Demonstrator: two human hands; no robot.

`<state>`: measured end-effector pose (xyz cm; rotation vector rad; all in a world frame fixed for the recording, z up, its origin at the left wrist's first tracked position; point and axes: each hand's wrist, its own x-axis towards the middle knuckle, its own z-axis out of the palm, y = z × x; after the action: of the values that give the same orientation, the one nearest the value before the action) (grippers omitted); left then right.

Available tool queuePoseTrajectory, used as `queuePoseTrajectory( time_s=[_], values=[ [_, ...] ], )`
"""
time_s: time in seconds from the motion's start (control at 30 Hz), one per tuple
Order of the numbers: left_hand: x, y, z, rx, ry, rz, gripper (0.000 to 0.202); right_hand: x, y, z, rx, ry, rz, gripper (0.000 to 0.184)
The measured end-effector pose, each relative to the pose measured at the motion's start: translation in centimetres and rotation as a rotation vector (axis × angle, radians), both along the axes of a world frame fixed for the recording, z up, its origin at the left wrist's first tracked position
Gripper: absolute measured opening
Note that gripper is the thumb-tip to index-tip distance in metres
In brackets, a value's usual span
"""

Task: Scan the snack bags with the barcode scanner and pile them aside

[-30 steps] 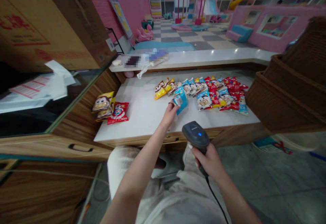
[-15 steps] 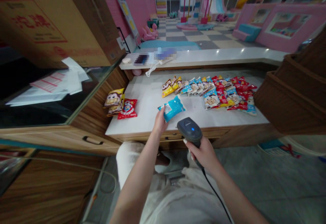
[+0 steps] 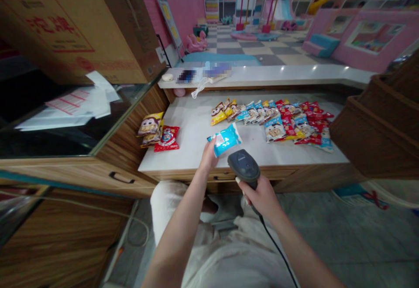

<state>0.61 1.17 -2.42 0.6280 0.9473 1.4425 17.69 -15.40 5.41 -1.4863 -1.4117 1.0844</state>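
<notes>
My left hand [image 3: 209, 155] grips a blue snack bag [image 3: 228, 140] by its left end, with a pale label patch facing up. The bag is tilted over the white counter [image 3: 193, 122]. In my right hand [image 3: 260, 194] is a dark grey barcode scanner [image 3: 244, 165], its head just below and to the right of the bag. A black cord runs down from the handle. Beyond the bag lies a row of yellow, blue and red snack bags [image 3: 258, 112], with a fuller heap [image 3: 294, 126] at the right. Several yellow bags [image 3: 151, 126] and a red bag [image 3: 167, 138] lie at the left.
A large cardboard box [image 3: 78, 30] and loose papers [image 3: 78, 100] rest on the dark glass top at left. A raised white ledge [image 3: 278, 75] at the back bears blurred-out items and a white cable. Brown woven baskets [image 3: 376, 126] stand at the right.
The view has shifted slightly. The blue light on the scanner's top is no longer lit. The blue bag looks brighter and slightly turned; both hands keep their holds.
</notes>
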Motion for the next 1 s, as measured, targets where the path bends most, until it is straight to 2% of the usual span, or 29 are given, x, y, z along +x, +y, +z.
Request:
queuePoseTrajectory(
  time_s=[0.13,0.3,0.4,0.47,0.57,0.67,0.77,0.83,0.9,1.0],
  values=[
    [-0.2,-0.4,0.5,-0.061,-0.114,-0.035,0.033,0.1,-0.1,-0.5,-0.008,0.012,-0.003,0.039],
    [0.0,-0.3,1.0,-0.099,-0.174,0.025,0.026,0.2,-0.3,-0.4,-0.052,0.052,-0.014,0.036],
    [-0.3,0.3,1.1,-0.092,-0.122,0.051,0.024,0.4,-0.3,-0.5,-0.071,0.046,-0.011,0.034],
    [-1.2,1.0,1.4,-0.021,-0.013,0.076,0.029,0.6,-0.3,-0.7,-0.082,0.033,-0.014,0.034],
    [-4.2,2.8,2.5,0.166,0.323,0.158,0.038,0.8,-0.2,-1.2,-0.077,0.024,-0.023,0.034],
    [-8.3,5.0,4.4,0.269,0.833,0.217,0.042,1.0,-0.1,-2.0,-0.055,0.030,-0.038,0.031],
    [-11.9,7.3,5.9,0.180,1.325,0.240,0.051,1.0,0.1,-2.5,-0.071,0.039,-0.039,0.030],
    [-13.7,8.7,6.4,0.110,1.597,0.223,0.055,1.0,0.2,-2.5,-0.085,0.042,-0.034,0.029],
    [-15.0,10.0,6.4,0.049,1.806,0.168,0.054,0.8,0.3,-2.4,-0.097,0.043,-0.037,0.029],
    [-16.0,11.4,5.9,-0.020,1.990,0.018,0.049,0.5,0.4,-1.9,-0.120,0.048,-0.054,0.028]
  ],
)
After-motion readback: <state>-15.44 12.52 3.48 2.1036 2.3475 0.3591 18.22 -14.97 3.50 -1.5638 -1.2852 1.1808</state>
